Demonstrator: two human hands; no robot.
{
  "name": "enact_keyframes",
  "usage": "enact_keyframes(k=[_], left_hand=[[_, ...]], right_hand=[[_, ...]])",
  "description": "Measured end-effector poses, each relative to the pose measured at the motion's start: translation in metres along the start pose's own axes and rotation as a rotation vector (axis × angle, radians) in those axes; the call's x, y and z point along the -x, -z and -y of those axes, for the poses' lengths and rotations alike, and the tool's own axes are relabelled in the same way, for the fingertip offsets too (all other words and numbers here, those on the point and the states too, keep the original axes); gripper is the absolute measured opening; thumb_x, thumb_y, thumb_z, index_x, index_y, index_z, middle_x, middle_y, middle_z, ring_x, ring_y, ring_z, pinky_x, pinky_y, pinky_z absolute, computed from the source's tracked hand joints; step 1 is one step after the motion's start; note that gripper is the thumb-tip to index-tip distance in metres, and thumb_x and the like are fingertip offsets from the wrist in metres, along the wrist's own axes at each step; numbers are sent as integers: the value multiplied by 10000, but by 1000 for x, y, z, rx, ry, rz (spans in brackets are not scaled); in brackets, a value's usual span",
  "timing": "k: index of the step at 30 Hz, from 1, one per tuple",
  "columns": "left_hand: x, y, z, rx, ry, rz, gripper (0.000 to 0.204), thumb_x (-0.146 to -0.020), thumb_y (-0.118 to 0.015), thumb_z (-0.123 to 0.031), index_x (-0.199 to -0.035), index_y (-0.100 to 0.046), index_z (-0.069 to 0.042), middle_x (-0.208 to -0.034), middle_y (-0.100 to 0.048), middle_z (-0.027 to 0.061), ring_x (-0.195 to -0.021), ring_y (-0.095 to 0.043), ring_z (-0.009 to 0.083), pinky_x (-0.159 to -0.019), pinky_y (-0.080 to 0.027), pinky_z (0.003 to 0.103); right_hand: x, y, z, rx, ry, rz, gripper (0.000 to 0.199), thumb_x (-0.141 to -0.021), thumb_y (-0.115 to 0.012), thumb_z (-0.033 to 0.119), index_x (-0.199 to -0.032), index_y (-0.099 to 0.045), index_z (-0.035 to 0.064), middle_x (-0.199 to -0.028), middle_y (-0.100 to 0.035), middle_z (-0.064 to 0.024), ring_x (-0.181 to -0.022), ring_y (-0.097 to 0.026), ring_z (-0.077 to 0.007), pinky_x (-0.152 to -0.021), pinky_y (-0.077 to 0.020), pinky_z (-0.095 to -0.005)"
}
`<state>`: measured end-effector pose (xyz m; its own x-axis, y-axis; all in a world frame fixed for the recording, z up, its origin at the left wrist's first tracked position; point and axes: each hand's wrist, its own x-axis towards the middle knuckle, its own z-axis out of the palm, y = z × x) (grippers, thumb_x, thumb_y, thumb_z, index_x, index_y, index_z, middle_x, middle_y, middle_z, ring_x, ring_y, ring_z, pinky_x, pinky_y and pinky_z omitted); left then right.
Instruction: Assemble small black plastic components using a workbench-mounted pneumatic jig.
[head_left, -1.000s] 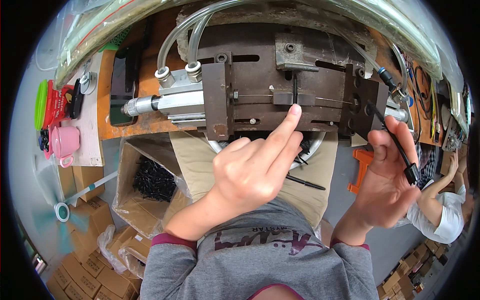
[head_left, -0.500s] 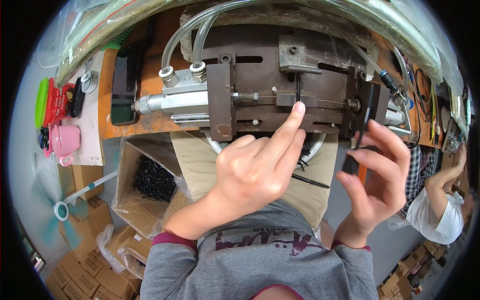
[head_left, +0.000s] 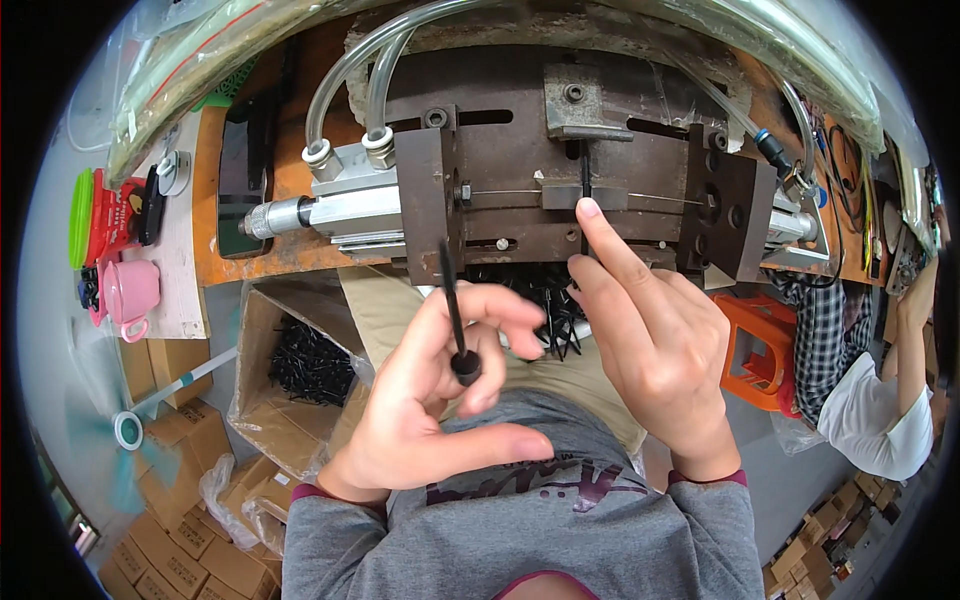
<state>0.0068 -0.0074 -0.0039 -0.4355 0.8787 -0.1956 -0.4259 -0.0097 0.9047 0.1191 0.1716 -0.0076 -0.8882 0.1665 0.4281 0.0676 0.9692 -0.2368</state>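
Note:
My left hand [head_left: 425, 395] is in front of the metal fixture [head_left: 500, 220], with a slim black brush wand [head_left: 454, 320] held upright among its fingers. The wand's thick dark cap end is at the bottom, and its thumb is spread away. My right hand [head_left: 660, 345] reaches up with its index finger stretched out. That fingertip touches the small block [head_left: 610, 196] at the fixture's middle, where a thin black rod [head_left: 587, 165] stands across it. The right thumb is hidden. Below the fixture, several black wands [head_left: 550, 300] lie in a pile over my lap, partly covered by my hands.
An open carton [head_left: 290, 400] of black pieces stands at left, near a turning fan [head_left: 127, 430]. A pink cup [head_left: 130, 290] and a phone [head_left: 245, 180] are further up. Clear hoses [head_left: 320, 100] arch over the fixture. An orange stool [head_left: 755, 345] and another person [head_left: 875, 415] are at right.
My left hand has come down from the block and now has a wand. My right hand has moved left to the block, without the wand it held. The fixture's left plunger has drawn back.

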Motion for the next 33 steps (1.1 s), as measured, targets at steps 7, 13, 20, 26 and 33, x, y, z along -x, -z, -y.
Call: enact_keyframes(k=[7, 13, 20, 26, 33], left_hand=[[-4, -18, -13, 186, 46, -107, 772, -876, -587, 17, -1556, -227, 79, -1297, -552, 242, -1073, -626, 258, -893, -543, 368], [5, -8, -10, -412, -320, -16, 524, -878, -622, 114, -1386, -495, 112, -1257, -608, 274, -1067, -700, 335, -871, -595, 370], [12, -9, -9, -855, -596, 56, 431, -669, -904, -79, -1073, -757, -47, -1050, -713, 101, -858, -718, 180, -717, -603, 265], [14, -12, -6, -876, -603, 88, 432, -671, -905, -84, -1080, -768, -71, -1052, -712, 92, -835, -726, 184, -701, -611, 278], [14, -16, -4, -858, -638, 105, 374, -686, -888, -70, -1042, -775, -47, -970, -717, 87, -792, -730, 190, -669, -615, 288]], right_hand=[[-5, 6, 3, 92, 31, 53, 211, -692, -671, 64, -891, -684, -4, -1202, -704, -191, -525, -563, -80, -516, -447, -232], [1, 6, 1, -505, -236, -44, 143, -880, -649, 70, -983, -689, -20, -1111, -723, -169, -564, -612, -110, -536, -477, -234], [0, 14, 4, -1651, -692, 0, 305, -1070, -485, 171, -1161, -637, -76, -934, -711, -160, -653, -673, -135, -562, -525, -240], [1, 11, 7, -1732, -676, 48, 243, -1048, -540, 135, -1083, -662, -72, -846, -704, -132, -616, -662, -114, -542, -517, -227], [4, 13, 18, -1604, -700, -146, 145, -1021, -571, 56, -997, -650, -63, -822, -701, -128, -562, -616, -94, -511, -488, -204]])
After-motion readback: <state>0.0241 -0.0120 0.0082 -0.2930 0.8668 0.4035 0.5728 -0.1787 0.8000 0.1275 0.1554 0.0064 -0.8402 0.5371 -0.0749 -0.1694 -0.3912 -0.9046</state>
